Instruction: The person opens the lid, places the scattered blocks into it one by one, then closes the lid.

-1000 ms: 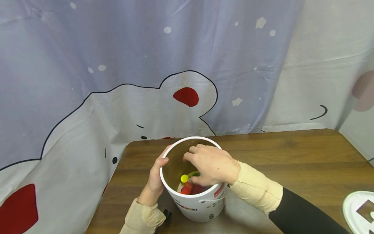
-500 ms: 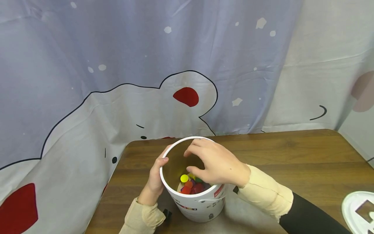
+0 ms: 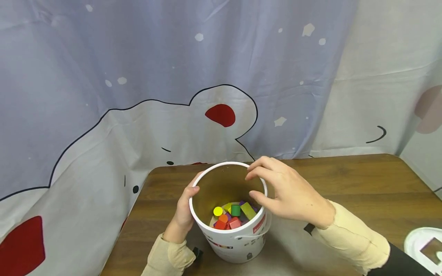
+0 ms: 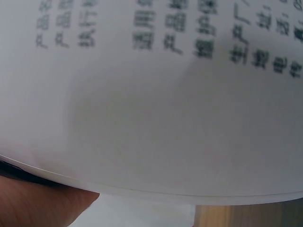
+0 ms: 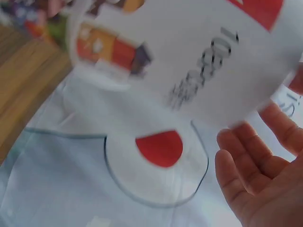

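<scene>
A white round bucket [image 3: 238, 247] with printed pictures stands on the table. My left hand [image 3: 184, 209] grips its left rim, thumb over the edge and fingers along the outer wall. In the left wrist view the bucket's lettered wall [image 4: 142, 127] fills most of the frame, with part of the hand at the lower left. Small blocks lie at the bottom: a yellow cylinder [image 3: 218, 211], a green cylinder [image 3: 235, 210], a red block [image 3: 235, 222], a long yellow-green block [image 3: 248, 211] and others. My right hand [image 3: 284, 188], fingers spread and holding nothing, hovers at the right rim.
The bucket's white handle [image 3: 266, 230] hangs down on its right side. A round white lid [image 3: 421, 245] with cut-out openings lies at the table's right edge. Behind the wooden table [image 3: 345, 180] hangs a patterned curtain [image 3: 155, 57].
My right hand has come up and out of the bucket to the right, leaving more blocks in sight. The left hand and the bucket have stayed put.
</scene>
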`<action>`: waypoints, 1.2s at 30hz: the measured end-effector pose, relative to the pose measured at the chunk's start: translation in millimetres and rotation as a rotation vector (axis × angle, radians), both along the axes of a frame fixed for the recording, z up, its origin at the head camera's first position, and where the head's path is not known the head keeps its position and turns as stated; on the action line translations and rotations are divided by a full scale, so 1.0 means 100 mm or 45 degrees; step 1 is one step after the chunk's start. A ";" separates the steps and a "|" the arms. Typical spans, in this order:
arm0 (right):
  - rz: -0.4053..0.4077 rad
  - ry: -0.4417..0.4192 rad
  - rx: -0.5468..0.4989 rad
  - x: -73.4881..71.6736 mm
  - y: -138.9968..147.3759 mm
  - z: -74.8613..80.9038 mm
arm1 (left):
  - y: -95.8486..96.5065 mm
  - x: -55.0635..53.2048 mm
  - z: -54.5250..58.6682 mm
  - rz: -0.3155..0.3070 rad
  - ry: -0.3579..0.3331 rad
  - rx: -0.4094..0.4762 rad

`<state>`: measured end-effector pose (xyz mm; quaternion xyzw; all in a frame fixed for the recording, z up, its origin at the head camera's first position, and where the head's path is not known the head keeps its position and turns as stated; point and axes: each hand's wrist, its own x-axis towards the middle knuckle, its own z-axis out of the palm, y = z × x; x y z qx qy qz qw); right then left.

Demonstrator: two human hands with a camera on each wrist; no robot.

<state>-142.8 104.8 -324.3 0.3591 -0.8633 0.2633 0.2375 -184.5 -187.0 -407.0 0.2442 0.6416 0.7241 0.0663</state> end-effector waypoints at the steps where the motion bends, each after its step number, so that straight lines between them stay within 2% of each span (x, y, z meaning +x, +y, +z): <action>1: -0.014 0.010 -0.007 0.01 0.07 -0.01 | 0.00 0.00 0.00 0.000 -0.003 0.002; 7: -0.118 0.061 0.000 0.10 0.49 -0.11 | 0.00 -0.01 0.00 0.009 -0.006 -0.004; 12: -0.218 0.071 0.035 0.22 0.81 -0.30 | -0.01 0.00 -0.01 0.015 -0.006 -0.014; 20: -0.387 0.059 0.126 0.46 1.38 -0.77 | 0.00 -0.01 -0.01 0.014 -0.013 -0.013; 28: -0.627 0.018 0.264 0.74 2.01 -1.25 | 0.02 -0.02 0.01 0.005 -0.016 -0.004; 32: -0.720 -0.019 0.355 0.82 2.27 -1.47 | 0.03 -0.02 0.02 0.000 -0.018 0.001; 36: -0.807 -0.001 0.369 0.89 2.46 -1.68 | 0.03 -0.02 0.02 -0.002 -0.017 0.002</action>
